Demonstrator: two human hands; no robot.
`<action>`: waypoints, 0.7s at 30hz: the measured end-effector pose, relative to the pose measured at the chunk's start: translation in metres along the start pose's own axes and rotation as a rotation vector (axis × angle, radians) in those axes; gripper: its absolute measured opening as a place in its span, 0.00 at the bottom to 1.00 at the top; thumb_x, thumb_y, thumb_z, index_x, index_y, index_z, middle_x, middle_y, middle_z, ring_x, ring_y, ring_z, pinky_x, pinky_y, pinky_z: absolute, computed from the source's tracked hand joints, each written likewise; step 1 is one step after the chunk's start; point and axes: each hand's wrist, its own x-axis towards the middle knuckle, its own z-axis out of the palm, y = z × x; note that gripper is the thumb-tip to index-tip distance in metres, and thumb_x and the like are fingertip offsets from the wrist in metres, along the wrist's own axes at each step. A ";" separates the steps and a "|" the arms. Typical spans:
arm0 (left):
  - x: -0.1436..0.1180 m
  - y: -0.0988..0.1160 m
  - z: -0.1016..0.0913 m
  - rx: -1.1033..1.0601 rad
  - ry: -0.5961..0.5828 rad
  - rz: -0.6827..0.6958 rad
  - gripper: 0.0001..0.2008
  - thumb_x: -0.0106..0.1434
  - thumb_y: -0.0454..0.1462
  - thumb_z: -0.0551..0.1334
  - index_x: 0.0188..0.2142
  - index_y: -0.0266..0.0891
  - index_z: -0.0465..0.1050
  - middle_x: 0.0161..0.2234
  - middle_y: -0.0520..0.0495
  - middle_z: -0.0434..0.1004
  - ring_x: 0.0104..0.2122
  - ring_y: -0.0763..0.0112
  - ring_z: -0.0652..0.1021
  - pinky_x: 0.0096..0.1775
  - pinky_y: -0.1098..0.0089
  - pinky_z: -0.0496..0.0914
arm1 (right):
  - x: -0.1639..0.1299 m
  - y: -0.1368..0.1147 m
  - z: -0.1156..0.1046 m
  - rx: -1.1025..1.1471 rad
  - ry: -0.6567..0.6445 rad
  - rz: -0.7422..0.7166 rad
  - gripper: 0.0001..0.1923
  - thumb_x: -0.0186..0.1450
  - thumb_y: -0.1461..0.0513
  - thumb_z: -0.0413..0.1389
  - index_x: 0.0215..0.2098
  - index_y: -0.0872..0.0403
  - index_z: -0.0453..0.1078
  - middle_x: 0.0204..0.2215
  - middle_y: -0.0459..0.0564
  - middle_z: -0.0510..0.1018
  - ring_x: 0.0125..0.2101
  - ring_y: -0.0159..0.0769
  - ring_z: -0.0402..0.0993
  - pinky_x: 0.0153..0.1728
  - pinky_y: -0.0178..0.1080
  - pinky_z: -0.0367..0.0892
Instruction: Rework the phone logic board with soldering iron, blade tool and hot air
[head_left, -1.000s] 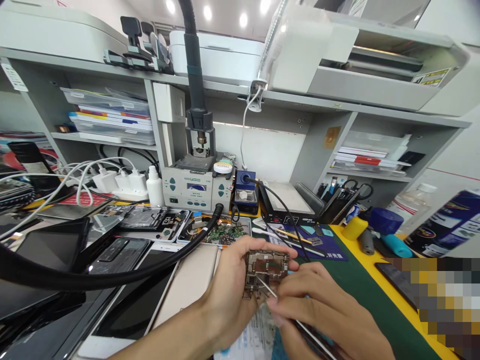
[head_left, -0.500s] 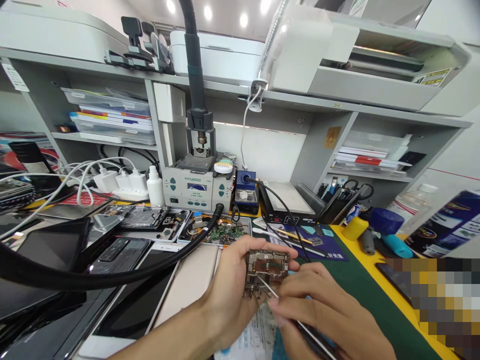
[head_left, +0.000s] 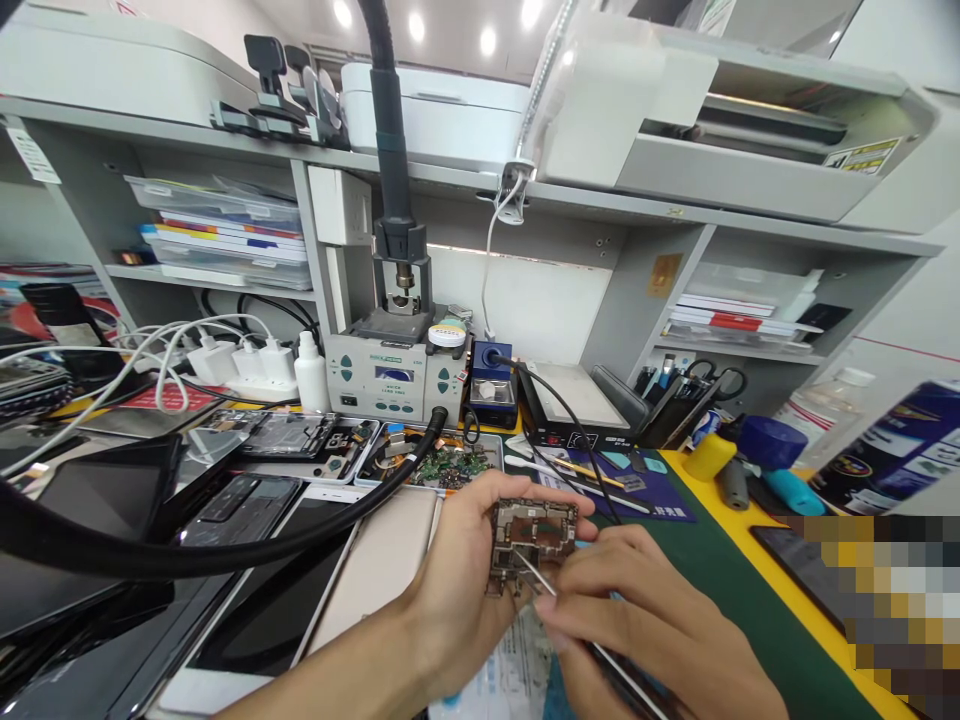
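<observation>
Basically left hand [head_left: 457, 590] pinches a small circuit board [head_left: 534, 545] by its edges, fingers curled shut round it, held up above the green mat [head_left: 720, 590] at bottom centre. Right hand [head_left: 645, 620] is closed on thin tweezers [head_left: 536, 578], tips touching the board's lower half. Tweezers run diagonally from lower right up-left into the board, so right hand sits just right of and below it.

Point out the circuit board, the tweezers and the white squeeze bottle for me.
circuit board [head_left: 534, 540], head view, on its metal shielding between the left hand's fingers.
tweezers [head_left: 534, 578], head view, on the thin tips against the board.
white squeeze bottle [head_left: 309, 375], head view, on its body.
</observation>
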 end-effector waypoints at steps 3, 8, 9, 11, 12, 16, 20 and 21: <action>-0.001 0.000 0.000 0.001 0.018 0.000 0.24 0.66 0.43 0.54 0.42 0.26 0.83 0.36 0.35 0.84 0.31 0.65 0.78 0.34 0.71 0.69 | 0.002 -0.001 0.000 -0.021 -0.011 -0.014 0.12 0.60 0.76 0.58 0.32 0.56 0.78 0.26 0.51 0.81 0.26 0.35 0.78 0.27 0.38 0.71; 0.000 -0.001 0.000 -0.016 0.048 0.015 0.24 0.67 0.43 0.53 0.41 0.27 0.83 0.34 0.35 0.83 0.28 0.66 0.77 0.33 0.71 0.68 | -0.002 0.001 0.002 -0.023 -0.021 -0.008 0.12 0.59 0.76 0.58 0.33 0.56 0.78 0.27 0.52 0.81 0.27 0.36 0.78 0.29 0.40 0.72; 0.000 -0.001 0.000 -0.020 0.053 0.018 0.24 0.68 0.44 0.53 0.40 0.27 0.82 0.34 0.36 0.83 0.28 0.66 0.76 0.33 0.71 0.68 | -0.003 0.001 0.002 -0.026 -0.021 -0.007 0.12 0.60 0.76 0.58 0.33 0.56 0.78 0.27 0.52 0.81 0.27 0.36 0.78 0.29 0.41 0.72; 0.001 -0.001 0.000 -0.025 0.062 0.019 0.23 0.68 0.44 0.53 0.40 0.27 0.82 0.34 0.36 0.82 0.28 0.66 0.76 0.33 0.70 0.68 | -0.003 0.001 0.002 -0.028 -0.016 -0.012 0.12 0.60 0.76 0.58 0.33 0.56 0.78 0.27 0.53 0.81 0.26 0.36 0.78 0.28 0.40 0.72; 0.001 -0.001 0.000 -0.027 0.067 0.017 0.23 0.68 0.44 0.53 0.40 0.27 0.82 0.34 0.36 0.82 0.28 0.66 0.76 0.33 0.70 0.69 | -0.002 0.000 0.002 -0.024 -0.012 -0.016 0.12 0.60 0.76 0.57 0.32 0.57 0.78 0.27 0.53 0.81 0.26 0.35 0.78 0.27 0.40 0.71; 0.001 -0.001 0.000 -0.037 0.079 0.013 0.23 0.68 0.45 0.54 0.41 0.28 0.82 0.34 0.38 0.81 0.29 0.66 0.77 0.33 0.70 0.69 | 0.001 0.000 0.000 -0.012 -0.009 -0.027 0.12 0.59 0.77 0.58 0.33 0.58 0.78 0.27 0.54 0.82 0.26 0.36 0.78 0.28 0.40 0.72; 0.001 -0.001 0.001 -0.043 0.094 0.026 0.22 0.68 0.44 0.54 0.40 0.28 0.81 0.36 0.38 0.81 0.30 0.66 0.77 0.33 0.71 0.69 | 0.001 0.002 0.000 -0.024 -0.010 -0.040 0.11 0.59 0.76 0.58 0.33 0.58 0.78 0.27 0.54 0.81 0.25 0.36 0.77 0.27 0.41 0.73; 0.001 -0.002 0.001 -0.042 0.089 0.031 0.22 0.68 0.44 0.55 0.40 0.28 0.81 0.36 0.38 0.81 0.30 0.66 0.77 0.33 0.71 0.69 | 0.001 0.002 0.000 -0.033 -0.007 -0.041 0.11 0.59 0.76 0.58 0.33 0.57 0.78 0.27 0.54 0.81 0.25 0.36 0.77 0.28 0.41 0.73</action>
